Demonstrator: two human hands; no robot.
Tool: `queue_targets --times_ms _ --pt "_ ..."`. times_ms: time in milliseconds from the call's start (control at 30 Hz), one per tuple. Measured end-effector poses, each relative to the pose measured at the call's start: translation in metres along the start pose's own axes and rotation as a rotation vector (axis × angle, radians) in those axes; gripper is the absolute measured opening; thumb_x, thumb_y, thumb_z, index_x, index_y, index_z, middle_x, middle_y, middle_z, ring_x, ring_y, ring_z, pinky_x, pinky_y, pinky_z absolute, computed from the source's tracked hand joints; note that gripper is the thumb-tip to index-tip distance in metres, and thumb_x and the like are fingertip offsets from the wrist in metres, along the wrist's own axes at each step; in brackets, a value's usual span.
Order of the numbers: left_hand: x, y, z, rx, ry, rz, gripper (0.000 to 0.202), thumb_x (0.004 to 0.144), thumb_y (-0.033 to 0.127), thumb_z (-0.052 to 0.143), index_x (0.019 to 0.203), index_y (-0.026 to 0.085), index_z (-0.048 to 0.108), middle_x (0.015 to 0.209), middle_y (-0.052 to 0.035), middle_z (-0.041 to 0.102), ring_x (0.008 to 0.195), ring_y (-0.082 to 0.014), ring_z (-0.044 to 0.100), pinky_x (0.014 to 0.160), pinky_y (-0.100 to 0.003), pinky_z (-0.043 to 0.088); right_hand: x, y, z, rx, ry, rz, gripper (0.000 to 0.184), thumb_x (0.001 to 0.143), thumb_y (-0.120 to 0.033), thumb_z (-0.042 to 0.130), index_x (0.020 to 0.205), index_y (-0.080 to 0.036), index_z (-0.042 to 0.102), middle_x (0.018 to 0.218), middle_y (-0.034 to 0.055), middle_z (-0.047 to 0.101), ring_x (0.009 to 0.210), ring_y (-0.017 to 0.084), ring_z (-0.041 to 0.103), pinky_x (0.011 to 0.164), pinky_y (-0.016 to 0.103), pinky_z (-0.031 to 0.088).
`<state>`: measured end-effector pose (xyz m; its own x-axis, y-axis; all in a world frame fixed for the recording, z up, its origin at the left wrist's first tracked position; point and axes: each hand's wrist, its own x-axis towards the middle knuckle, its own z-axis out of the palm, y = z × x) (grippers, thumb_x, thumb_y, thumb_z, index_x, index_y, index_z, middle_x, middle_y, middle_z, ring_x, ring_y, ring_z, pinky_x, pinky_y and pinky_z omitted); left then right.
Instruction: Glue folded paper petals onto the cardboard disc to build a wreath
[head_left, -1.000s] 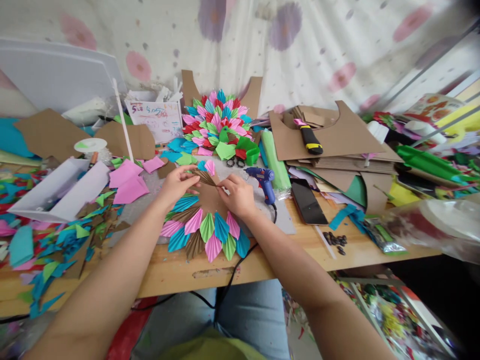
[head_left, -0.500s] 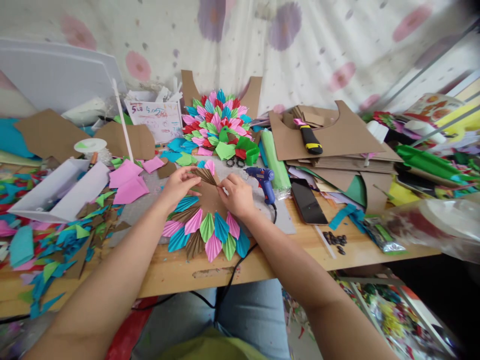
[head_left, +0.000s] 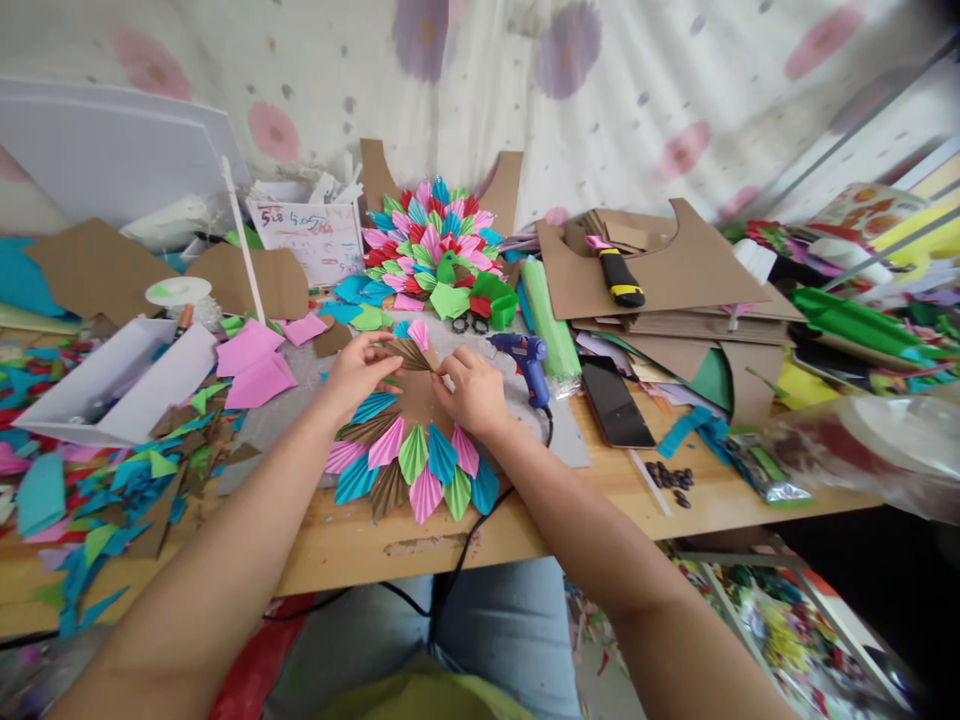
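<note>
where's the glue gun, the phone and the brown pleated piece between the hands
Glue gun (head_left: 532, 358): head view, on its blue body.
Phone (head_left: 617, 402): head view, on its dark screen.
Brown pleated piece (head_left: 410, 353): head view, on its pleats.

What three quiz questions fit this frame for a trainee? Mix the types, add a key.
1. Multiple choice: what colour is the pleated paper piece held between the left hand and the right hand?
A) Red
B) Brown
C) Blue

2. True or false: in the picture, the glue gun lies to the left of the phone.

3. Fill in: the black-and-yellow tool lies on a sheet of ____.

Key: 1. B; 2. True; 3. cardboard
</note>
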<state>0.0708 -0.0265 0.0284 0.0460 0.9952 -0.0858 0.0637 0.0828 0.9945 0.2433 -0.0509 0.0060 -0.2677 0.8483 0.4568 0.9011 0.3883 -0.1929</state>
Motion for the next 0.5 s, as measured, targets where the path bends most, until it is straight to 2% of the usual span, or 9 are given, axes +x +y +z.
queue_targets --times_ms 267,367,500 --pt "0.0005 -0.0025 -0.0016 0.079 -0.082 0.082 0.042 0.063 0.022 0.067 0.103 0.018 0.055 0.068 0.0026 0.056 0.066 -0.0139 0.06 0.049 -0.024 0.053 0.0 -0.0005 -0.0003 -0.003 0.005 0.037 0.014 0.086 -0.025 0.05 0.084 -0.018 0.062 0.086 0.0079 0.059 0.084 0.021 0.052 0.063 0.028 0.034" --pt "0.0028 -0.0037 -0.0041 0.101 -0.087 0.131 0.042 0.061 0.024 0.068 0.101 0.018 0.056 0.075 0.0008 0.058 0.069 -0.0142 0.058 0.052 -0.025 0.052 -0.0002 0.0014 0.0009 0.004 -0.004 0.002 0.016 0.088 -0.025 0.048 0.085 -0.019 0.063 0.087 0.0076 0.059 0.084 0.02 0.052 0.063 0.028 0.035" --pt "0.0069 -0.0055 -0.0076 0.128 -0.007 0.242 0.037 0.062 0.027 0.069 0.096 0.017 0.059 0.086 -0.0016 0.061 0.083 -0.0153 0.059 0.071 -0.028 0.051 0.0001 0.0014 0.0011 0.045 -0.062 -0.092 0.019 0.091 -0.023 0.045 0.087 -0.019 0.064 0.087 0.0069 0.06 0.084 0.019 0.051 0.065 0.027 0.036"
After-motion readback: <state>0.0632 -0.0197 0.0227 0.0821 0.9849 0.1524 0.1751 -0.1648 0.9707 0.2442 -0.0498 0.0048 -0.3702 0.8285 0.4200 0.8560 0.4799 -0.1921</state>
